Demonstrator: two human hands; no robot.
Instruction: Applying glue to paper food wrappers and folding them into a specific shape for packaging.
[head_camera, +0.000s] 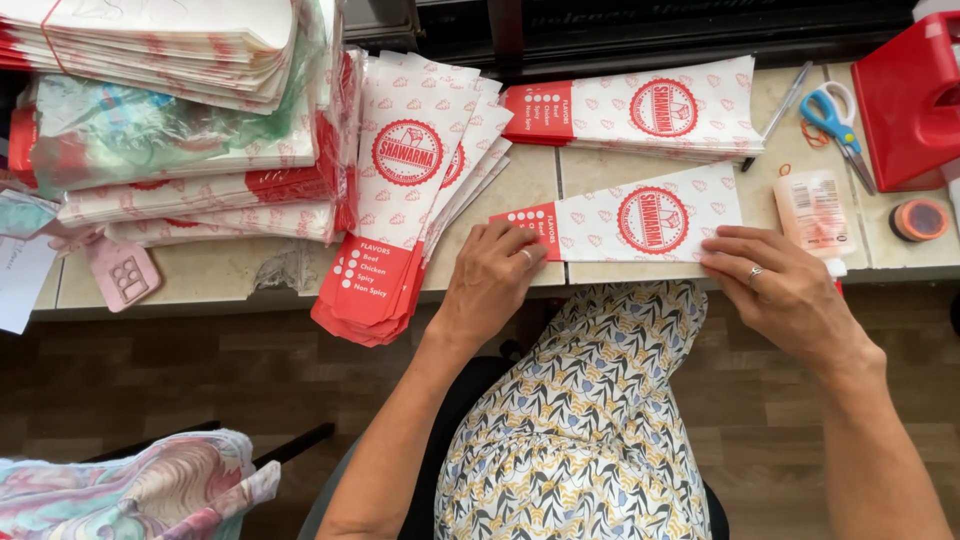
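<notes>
head view: left hand (490, 275) and right hand (775, 285) apart, flat, pinning sleeve (640, 220) ends at centre frame, table (520, 180) edge. risk, likely: glue bottle (815, 215) right of it smears if nudged.

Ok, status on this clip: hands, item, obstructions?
Left hand, right hand pressing flat on red-and-white printed paper sleeve. Sleeve flat at tiled counter edge. Glue bottle beside right hand.

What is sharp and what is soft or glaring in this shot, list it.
Head view: even, soft daylight, no hard shadows; the paper sleeve under the left hand and right hand is sharp; mild sheen on the plastic-wrapped stack; the glue bottle looks slightly washed out; wide-angle bending shows at the counter edge; the floor below is dimmer.
</notes>
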